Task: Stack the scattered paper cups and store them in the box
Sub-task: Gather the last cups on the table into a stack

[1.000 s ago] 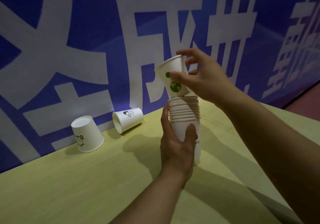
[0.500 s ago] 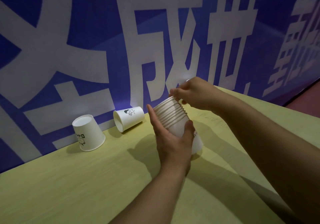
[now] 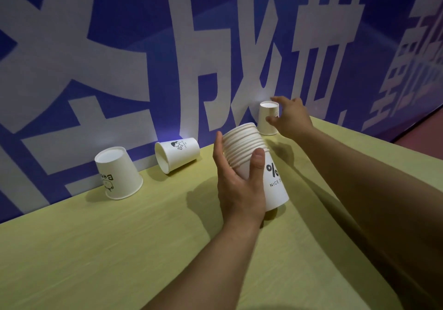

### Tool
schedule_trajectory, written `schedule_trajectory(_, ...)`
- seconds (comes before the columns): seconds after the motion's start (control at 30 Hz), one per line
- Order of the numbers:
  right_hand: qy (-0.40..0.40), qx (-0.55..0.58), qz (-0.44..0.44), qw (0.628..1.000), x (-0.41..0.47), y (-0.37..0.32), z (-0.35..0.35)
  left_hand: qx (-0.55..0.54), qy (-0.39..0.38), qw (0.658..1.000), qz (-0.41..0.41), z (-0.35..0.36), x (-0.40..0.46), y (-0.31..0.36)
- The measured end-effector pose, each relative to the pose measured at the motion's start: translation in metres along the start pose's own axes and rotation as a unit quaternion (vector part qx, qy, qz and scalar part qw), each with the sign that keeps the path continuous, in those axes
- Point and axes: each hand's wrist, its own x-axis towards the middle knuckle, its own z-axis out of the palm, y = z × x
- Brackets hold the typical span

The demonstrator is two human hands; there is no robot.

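My left hand grips a stack of several white paper cups, tilted with its rims toward the wall and its base on the table. My right hand reaches out with fingers spread around an upside-down cup by the wall; whether it touches the cup is unclear. Further left, another upside-down cup stands with a printed picture. Between them a cup lies on its side, mouth toward the left. No box is in view.
The yellow-green table runs along a blue and white banner wall. The table's right edge drops to a reddish floor at the far right.
The cup held in my right hand went into the stack. My left hand tilted the stack toward the wall. My right hand then moved away to the upside-down cup at the back.
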Motion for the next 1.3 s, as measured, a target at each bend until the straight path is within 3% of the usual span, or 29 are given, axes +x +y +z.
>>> schedule_trajectory(0.1, -0.012, -0.045, -0.009, 0.999, 0.008, -0.002, 0.003, 0.004, -0.008, 1.000, 0.001, 0.001, 0.000, -0.001)
schedule_trajectory(0.27, 0.072, -0.048, -0.091, 0.992, 0.004, -0.001, -0.002, 0.011, -0.011, 1.000, 0.001, 0.001, 0.001, -0.002)
schedule_trajectory(0.37, 0.111, 0.130, -0.123, 0.978, -0.011, -0.008, -0.019, 0.001, -0.007, 1.000, 0.009, 0.001, 0.000, -0.001)
schedule_trajectory(0.47, 0.120, 0.320, -0.139, 0.930, -0.033, -0.024, -0.039, -0.020, -0.013, 1.000, 0.017, 0.001, -0.001, 0.000)
schedule_trajectory(0.67, 0.021, 0.419, -0.193, 0.887, -0.067, -0.055, -0.054, -0.026, -0.035, 0.999, 0.017, 0.001, -0.003, 0.002)
schedule_trajectory(1.07, -0.200, 0.265, -0.180, 0.926, -0.086, -0.068, -0.060, 0.005, -0.023, 0.998, 0.063, 0.002, -0.002, 0.000)
schedule_trajectory(1.3, -0.150, 0.206, -0.149, 0.955, -0.124, -0.069, -0.082, 0.003, -0.024, 0.995, 0.095, -0.002, -0.008, 0.011)
